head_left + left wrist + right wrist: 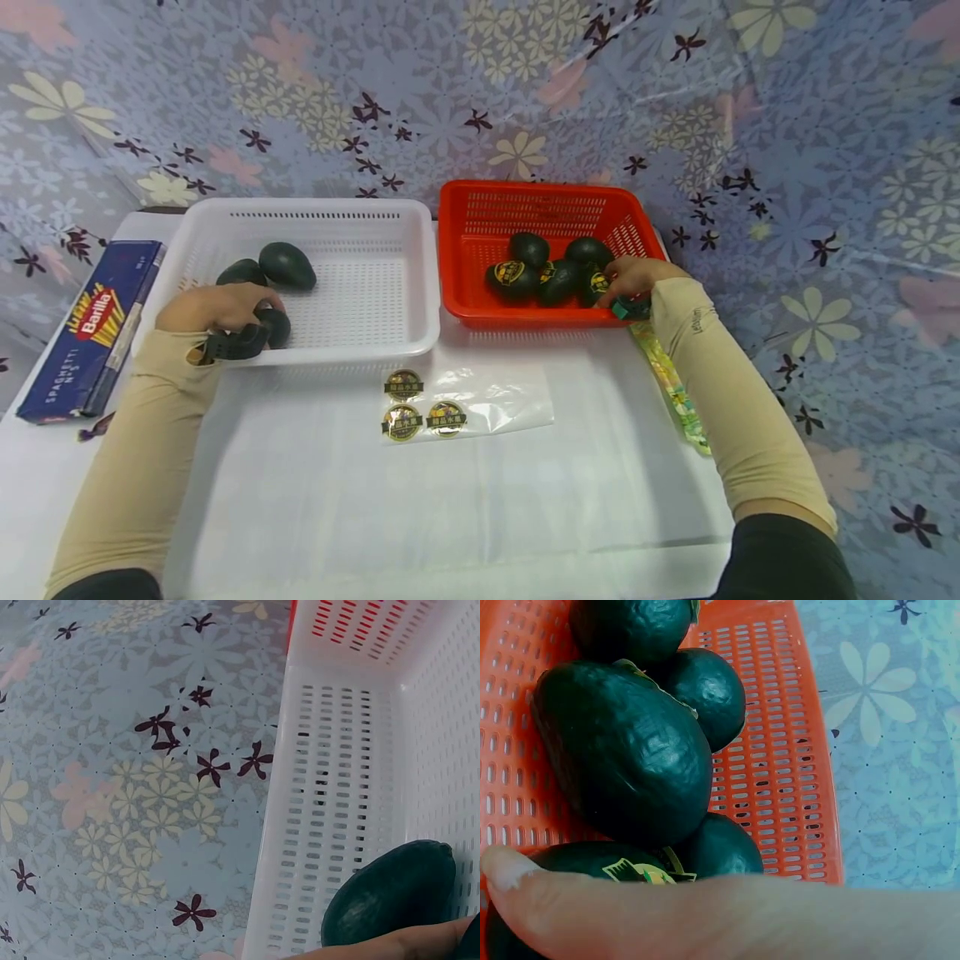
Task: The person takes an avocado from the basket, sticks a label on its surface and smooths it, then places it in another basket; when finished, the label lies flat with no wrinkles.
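In the head view, my left hand point(217, 307) reaches over the near left corner of the white basket point(363, 292) and grips a dark green avocado point(277, 329). Two more avocados, one point(287, 265) fully visible and one point(240, 272) partly behind the hand, lie just beyond it. On the right, my right hand point(637, 277) is inside the red basket point(472, 242), holding an avocado point(597, 285) with a round black-and-gold sticker. In the right wrist view its thumb point(577, 907) lies across that fruit; the other fingers are hidden. Several avocados, some stickered, surround it.
A clear sheet point(502, 404) with three round stickers point(402, 422) lies in front of the baskets. A blue spaghetti box point(90, 329) lies left of the white basket. Below the right forearm is a yellow-green patterned packet point(678, 392). Flowered cloth point(517, 100) hangs behind.
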The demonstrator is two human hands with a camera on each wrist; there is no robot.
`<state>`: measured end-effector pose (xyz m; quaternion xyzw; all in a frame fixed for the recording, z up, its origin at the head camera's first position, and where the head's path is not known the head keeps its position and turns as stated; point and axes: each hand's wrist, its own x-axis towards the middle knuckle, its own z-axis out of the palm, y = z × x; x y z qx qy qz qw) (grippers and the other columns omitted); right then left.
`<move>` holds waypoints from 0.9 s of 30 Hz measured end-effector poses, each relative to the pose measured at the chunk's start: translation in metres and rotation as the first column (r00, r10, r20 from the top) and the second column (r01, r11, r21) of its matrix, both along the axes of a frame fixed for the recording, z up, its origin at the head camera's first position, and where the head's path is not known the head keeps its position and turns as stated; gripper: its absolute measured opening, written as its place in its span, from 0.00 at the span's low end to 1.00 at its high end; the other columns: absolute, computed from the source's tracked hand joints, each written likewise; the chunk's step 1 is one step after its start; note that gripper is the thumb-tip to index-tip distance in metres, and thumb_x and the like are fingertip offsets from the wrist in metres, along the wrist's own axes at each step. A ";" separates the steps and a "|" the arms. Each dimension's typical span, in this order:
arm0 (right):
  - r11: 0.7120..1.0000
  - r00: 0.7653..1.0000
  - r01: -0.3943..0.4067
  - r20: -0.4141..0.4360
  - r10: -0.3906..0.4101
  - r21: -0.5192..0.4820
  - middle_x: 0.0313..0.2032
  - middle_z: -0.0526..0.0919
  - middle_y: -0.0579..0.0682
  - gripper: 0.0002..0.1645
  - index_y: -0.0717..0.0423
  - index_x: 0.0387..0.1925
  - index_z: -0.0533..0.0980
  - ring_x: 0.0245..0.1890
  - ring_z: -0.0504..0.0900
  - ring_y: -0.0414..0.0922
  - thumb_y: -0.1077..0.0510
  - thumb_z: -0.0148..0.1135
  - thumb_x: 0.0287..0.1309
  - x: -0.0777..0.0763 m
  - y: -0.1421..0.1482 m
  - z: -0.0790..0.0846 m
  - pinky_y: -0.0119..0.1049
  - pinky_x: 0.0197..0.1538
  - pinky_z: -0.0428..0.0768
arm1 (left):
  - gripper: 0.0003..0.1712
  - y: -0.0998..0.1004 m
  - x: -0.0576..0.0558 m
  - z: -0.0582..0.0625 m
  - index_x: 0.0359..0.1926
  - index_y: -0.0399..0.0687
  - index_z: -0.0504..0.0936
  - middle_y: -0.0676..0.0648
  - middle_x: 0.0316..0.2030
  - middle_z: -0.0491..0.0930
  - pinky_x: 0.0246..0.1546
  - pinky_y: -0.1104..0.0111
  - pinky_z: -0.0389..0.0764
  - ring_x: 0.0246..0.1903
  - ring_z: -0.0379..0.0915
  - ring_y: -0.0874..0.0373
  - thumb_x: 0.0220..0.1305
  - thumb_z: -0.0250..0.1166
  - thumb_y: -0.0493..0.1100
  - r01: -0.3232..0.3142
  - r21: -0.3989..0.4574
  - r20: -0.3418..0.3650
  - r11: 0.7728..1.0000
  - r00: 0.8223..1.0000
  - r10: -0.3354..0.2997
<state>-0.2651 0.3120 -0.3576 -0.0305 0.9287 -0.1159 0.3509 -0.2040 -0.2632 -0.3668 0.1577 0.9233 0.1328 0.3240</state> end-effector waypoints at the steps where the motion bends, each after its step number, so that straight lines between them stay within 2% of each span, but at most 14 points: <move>1: 1.000 1.000 -0.002 0.002 0.002 0.003 0.71 0.60 0.72 0.49 0.71 0.72 0.58 0.66 0.68 0.66 0.48 0.67 0.59 0.000 0.000 0.000 0.59 0.64 0.75 | 0.35 0.000 0.000 0.000 0.59 0.31 0.72 0.25 0.52 0.72 0.36 0.56 0.81 0.46 0.70 0.38 0.54 0.76 0.40 -0.014 0.002 0.005 1.000 1.000 0.014; 4: 1.000 1.000 0.000 0.003 0.000 0.001 0.71 0.60 0.71 0.50 0.71 0.72 0.57 0.66 0.68 0.66 0.48 0.67 0.59 0.000 -0.001 0.000 0.59 0.64 0.76 | 0.41 0.002 0.001 -0.001 0.62 0.31 0.69 0.22 0.58 0.68 0.41 0.52 0.81 0.50 0.69 0.35 0.52 0.78 0.43 -0.057 0.019 -0.008 0.998 0.998 0.057; 7: 1.000 0.999 -0.025 -0.036 0.025 -0.006 0.70 0.62 0.73 0.49 0.73 0.71 0.59 0.67 0.67 0.67 0.48 0.69 0.59 0.001 -0.003 0.002 0.60 0.66 0.73 | 0.44 0.005 0.003 0.000 0.64 0.31 0.67 0.20 0.62 0.66 0.52 0.43 0.78 0.56 0.69 0.30 0.52 0.78 0.46 -0.092 0.061 -0.075 0.994 0.993 0.097; 9: 0.999 0.997 -0.030 -0.072 0.029 -0.012 0.69 0.63 0.73 0.48 0.74 0.70 0.61 0.68 0.66 0.68 0.48 0.69 0.59 0.003 -0.007 0.006 0.62 0.68 0.71 | 0.45 0.008 0.004 0.003 0.66 0.33 0.66 0.21 0.63 0.66 0.56 0.38 0.73 0.59 0.67 0.27 0.53 0.77 0.48 -0.116 0.102 -0.135 0.988 0.982 0.129; 13: 0.998 0.985 -0.058 -0.161 0.060 0.015 0.68 0.66 0.73 0.45 0.74 0.68 0.63 0.69 0.65 0.68 0.47 0.66 0.62 0.011 -0.022 0.021 0.63 0.70 0.66 | 0.47 0.020 0.010 0.013 0.71 0.39 0.62 0.24 0.64 0.67 0.59 0.35 0.70 0.63 0.65 0.27 0.57 0.75 0.51 -0.172 0.237 -0.211 0.956 0.952 0.223; 16: 0.994 0.964 -0.106 -0.244 0.109 0.025 0.67 0.68 0.72 0.42 0.72 0.68 0.64 0.69 0.66 0.68 0.46 0.63 0.65 0.022 -0.038 0.034 0.64 0.71 0.64 | 0.48 0.031 0.021 0.024 0.73 0.48 0.61 0.27 0.65 0.69 0.59 0.36 0.71 0.63 0.67 0.31 0.57 0.75 0.52 -0.196 0.360 -0.242 0.912 0.925 0.294; 18: 0.987 0.933 -0.159 -0.324 0.155 0.014 0.66 0.72 0.70 0.40 0.69 0.68 0.67 0.66 0.70 0.66 0.46 0.64 0.65 0.033 -0.052 0.040 0.63 0.70 0.66 | 0.47 0.039 0.031 0.032 0.73 0.54 0.61 0.31 0.64 0.71 0.57 0.41 0.75 0.61 0.70 0.35 0.57 0.75 0.51 -0.198 0.447 -0.253 0.873 0.908 0.335; 19: 0.983 0.915 -0.182 -0.366 0.167 -0.005 0.64 0.74 0.68 0.39 0.68 0.67 0.68 0.65 0.72 0.65 0.46 0.64 0.65 0.040 -0.059 0.043 0.62 0.69 0.68 | 0.47 0.043 0.036 0.035 0.74 0.56 0.62 0.32 0.63 0.72 0.56 0.47 0.77 0.60 0.72 0.37 0.57 0.76 0.51 -0.198 0.493 -0.252 0.847 0.900 0.356; 21: 0.968 0.863 -0.245 -0.467 0.191 -0.058 0.57 0.81 0.65 0.34 0.64 0.63 0.73 0.56 0.79 0.60 0.48 0.66 0.64 0.055 -0.075 0.045 0.58 0.63 0.75 | 0.46 0.051 0.047 0.041 0.73 0.61 0.63 0.37 0.61 0.74 0.52 0.61 0.80 0.56 0.74 0.45 0.57 0.76 0.49 -0.188 0.575 -0.252 0.796 0.886 0.391; 23: 0.939 0.804 -0.325 -0.556 0.209 -0.117 0.47 0.85 0.59 0.27 0.61 0.57 0.78 0.46 0.82 0.54 0.49 0.69 0.62 0.073 -0.091 0.043 0.51 0.54 0.80 | 0.45 0.059 0.058 0.045 0.73 0.62 0.64 0.40 0.62 0.72 0.47 0.73 0.78 0.52 0.75 0.53 0.58 0.75 0.46 -0.165 0.645 -0.248 0.746 0.879 0.408; 24: 0.918 0.774 -0.369 -0.594 0.219 -0.143 0.43 0.86 0.56 0.24 0.60 0.54 0.79 0.43 0.82 0.51 0.50 0.69 0.61 0.082 -0.099 0.041 0.48 0.51 0.81 | 0.44 0.063 0.063 0.046 0.73 0.62 0.64 0.41 0.63 0.71 0.45 0.77 0.77 0.51 0.76 0.57 0.58 0.74 0.45 -0.150 0.668 -0.249 0.728 0.878 0.410; 26: 0.873 0.725 -0.452 -0.646 0.238 -0.186 0.36 0.86 0.51 0.17 0.58 0.48 0.82 0.36 0.82 0.47 0.54 0.70 0.60 0.099 -0.114 0.032 0.43 0.44 0.81 | 0.42 0.069 0.073 0.047 0.72 0.60 0.66 0.43 0.65 0.70 0.40 0.80 0.76 0.46 0.76 0.64 0.58 0.73 0.42 -0.120 0.707 -0.251 0.697 0.879 0.406; 27: 0.851 0.710 -0.486 -0.658 0.250 -0.201 0.34 0.86 0.50 0.14 0.58 0.45 0.83 0.35 0.81 0.46 0.55 0.71 0.60 0.107 -0.121 0.027 0.41 0.43 0.81 | 0.41 0.072 0.078 0.046 0.71 0.59 0.67 0.44 0.65 0.69 0.39 0.80 0.76 0.43 0.75 0.66 0.58 0.73 0.41 -0.107 0.721 -0.249 0.685 0.882 0.400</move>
